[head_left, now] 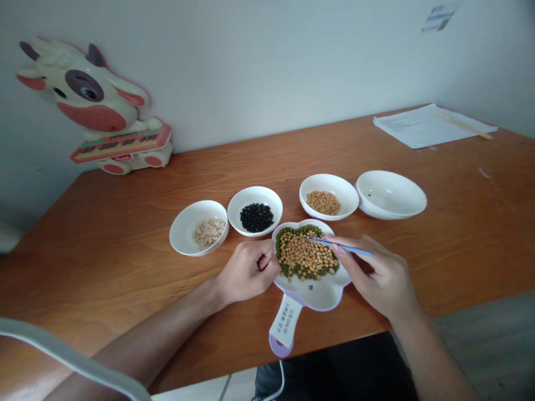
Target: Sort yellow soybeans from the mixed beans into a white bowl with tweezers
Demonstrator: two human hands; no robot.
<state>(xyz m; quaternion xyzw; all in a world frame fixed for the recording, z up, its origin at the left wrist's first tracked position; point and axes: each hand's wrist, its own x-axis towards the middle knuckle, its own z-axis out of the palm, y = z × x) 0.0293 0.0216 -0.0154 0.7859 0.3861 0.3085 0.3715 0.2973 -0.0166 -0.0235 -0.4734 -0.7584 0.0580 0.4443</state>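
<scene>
In my right hand (pixel 378 273) is a pair of blue tweezers (pixel 353 248), pinched between thumb and fingers. Their tips reach into yellow soybeans (pixel 307 256) mixed with green mung beans (pixel 307 229); whether a bean is between them is too small to tell. The beans lie in a white flower-shaped dish (pixel 324 295) with a purple rim and a labelled handle (pixel 286 320) pointing towards me. My left hand (pixel 251 268) is closed at the dish's left rim, its fingertips partly hidden. Just behind the dish stands a white bowl (pixel 307 186) holding soybeans (pixel 323 203).
A bowl of pale flat seeds (pixel 209 232) and a bowl of black beans (pixel 256 217) stand at left. The far right bowl (pixel 393 195) has a dark speck inside. A cow toy (pixel 96 106) and papers (pixel 426 125) lie further back. A white cable (pixel 71 356) crosses bottom left.
</scene>
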